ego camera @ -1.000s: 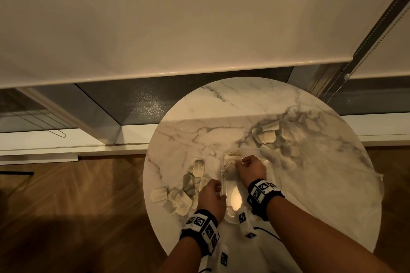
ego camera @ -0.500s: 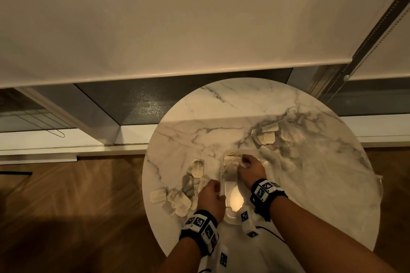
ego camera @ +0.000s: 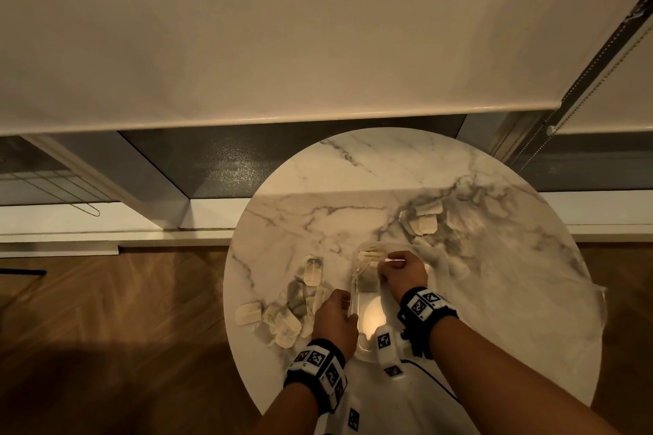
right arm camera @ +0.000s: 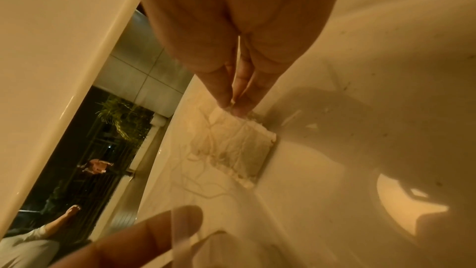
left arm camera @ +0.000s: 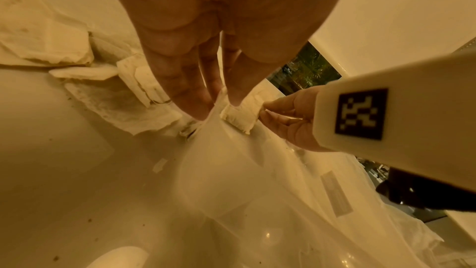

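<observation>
A clear plastic bag (ego camera: 367,297) lies open on the round marble table (ego camera: 494,293). My left hand (ego camera: 335,318) pinches the bag's left edge (left arm camera: 216,113) between thumb and fingers. My right hand (ego camera: 399,270) reaches into the bag's mouth. Its fingertips (right arm camera: 231,105) pinch the top edge of a pale tea bag (right arm camera: 242,144) with loose strings, also seen as the tea bag (left arm camera: 239,119) beside the right hand (left arm camera: 285,121). The left hand's fingers (right arm camera: 144,237) show blurred through the plastic.
A heap of several tea bags (ego camera: 286,318) lies left of the bag, and a few more tea bags (ego camera: 424,219) lie at the back right. A lowered roller blind (ego camera: 282,28) and a window sill stand behind the table. Wooden floor (ego camera: 106,328) lies to the left.
Hardly anything: the right hand has shifted very slightly inside the bag's mouth. The left hand keeps its hold on the bag's edge.
</observation>
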Motion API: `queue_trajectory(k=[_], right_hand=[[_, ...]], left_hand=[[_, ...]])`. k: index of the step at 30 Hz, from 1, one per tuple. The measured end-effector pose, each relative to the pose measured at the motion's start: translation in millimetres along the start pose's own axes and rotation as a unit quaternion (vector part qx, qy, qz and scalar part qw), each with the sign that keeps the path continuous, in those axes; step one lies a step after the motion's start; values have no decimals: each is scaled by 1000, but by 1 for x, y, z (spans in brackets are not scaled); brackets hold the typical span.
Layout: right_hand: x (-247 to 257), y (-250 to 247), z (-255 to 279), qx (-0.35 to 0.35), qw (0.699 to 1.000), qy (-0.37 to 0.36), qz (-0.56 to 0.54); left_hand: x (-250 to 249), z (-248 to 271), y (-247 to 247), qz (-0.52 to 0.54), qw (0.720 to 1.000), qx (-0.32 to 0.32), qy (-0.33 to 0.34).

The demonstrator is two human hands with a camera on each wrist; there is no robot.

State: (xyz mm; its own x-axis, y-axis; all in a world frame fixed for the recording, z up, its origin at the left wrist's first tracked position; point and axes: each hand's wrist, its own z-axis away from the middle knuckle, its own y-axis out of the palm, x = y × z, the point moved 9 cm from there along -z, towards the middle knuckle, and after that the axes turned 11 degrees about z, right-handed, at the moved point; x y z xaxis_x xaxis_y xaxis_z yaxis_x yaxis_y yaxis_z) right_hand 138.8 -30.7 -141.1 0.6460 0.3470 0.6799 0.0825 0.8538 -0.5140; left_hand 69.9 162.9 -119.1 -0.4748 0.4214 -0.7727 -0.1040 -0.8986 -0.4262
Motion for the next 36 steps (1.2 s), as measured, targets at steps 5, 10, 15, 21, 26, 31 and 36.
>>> queue_trajectory(k=[5, 10, 15, 21, 26, 31, 36], right_hand=[[0, -4, 4, -18, 1000, 3, -8], [-5, 12, 9, 61, 996, -2, 63], [-5, 12, 7, 51, 993, 1, 110], [-10, 2, 7, 23, 994, 12, 108], [-16, 2, 8, 26, 994, 16, 107], [-8, 4, 8, 34, 996, 7, 83], [-4, -1, 9, 27, 998, 1, 64]], left_hand=[[2, 0, 0, 2, 1000, -2, -2], [0, -1, -1, 1, 1000, -5, 0], [1, 0, 0, -1, 1000, -2, -1], [2, -1, 1, 4, 1000, -1, -2], [3, -1, 2, 2, 1000, -1, -1], [3, -1, 2, 5, 1000, -1, -4], [3, 0, 2, 6, 1000, -1, -5]])
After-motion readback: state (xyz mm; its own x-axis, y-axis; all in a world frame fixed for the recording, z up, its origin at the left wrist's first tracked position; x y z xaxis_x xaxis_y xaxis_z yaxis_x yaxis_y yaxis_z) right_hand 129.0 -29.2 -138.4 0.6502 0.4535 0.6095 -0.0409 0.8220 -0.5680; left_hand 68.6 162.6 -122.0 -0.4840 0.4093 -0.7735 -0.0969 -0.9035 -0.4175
